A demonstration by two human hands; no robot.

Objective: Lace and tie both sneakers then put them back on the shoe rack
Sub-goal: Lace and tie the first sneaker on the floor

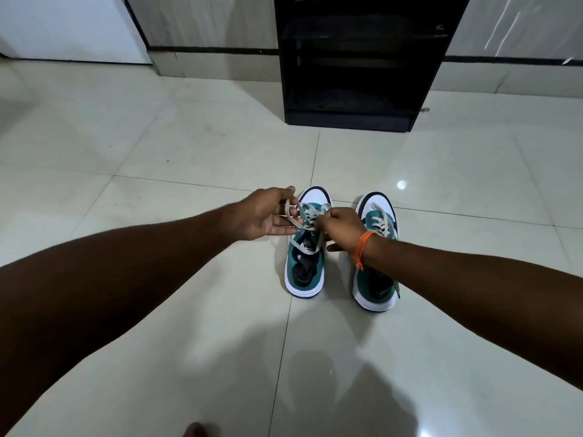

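Two teal-and-white sneakers stand side by side on the floor, toes pointing away from me. Over the left sneaker (pixel 304 272), my left hand (pixel 265 216) pinches a loop of its grey lace (pixel 291 212). My right hand (pixel 342 228), with an orange thread at the wrist, grips the other end of that lace above the tongue. The right sneaker (pixel 377 291) is partly hidden by my right wrist; its lace (pixel 380 220) lies loose over the eyelets. The black shoe rack (pixel 350 118) stands beyond the sneakers against the wall.
Glossy pale floor tiles (pixel 157 146) spread all around. A white door (pixel 69 26) is at the far left. My toe (pixel 195 430) shows at the bottom edge. The rack's shelves are dark and their contents are hard to make out.
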